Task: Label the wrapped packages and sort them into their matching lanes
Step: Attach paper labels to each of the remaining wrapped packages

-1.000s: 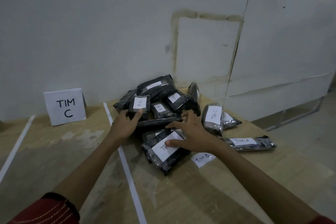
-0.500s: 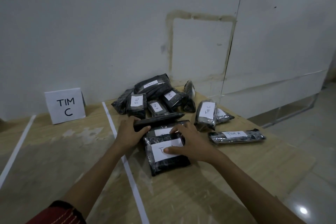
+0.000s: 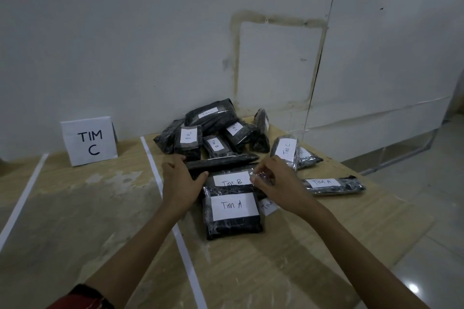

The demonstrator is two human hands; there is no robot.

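Observation:
Several black wrapped packages with white handwritten labels lie heaped on the wooden table by the wall. Nearest me is a package marked TIM A, and behind it one marked TIM B. My left hand grips the left end of a long unlabelled black package that lies across the TIM B package. My right hand pinches the clear wrap at the right corner of the TIM B package. A loose paper label peeks out under my right wrist.
A folded white card reading TIM C stands at the back left. White tape lines split the table into lanes. More packages marked TIM C and TIM A lie to the right, near the table's right edge.
My left hand came off the pile and took hold of the long black package. My right hand lifted off the TIM A package's label and now pinches the TIM B package's wrap.

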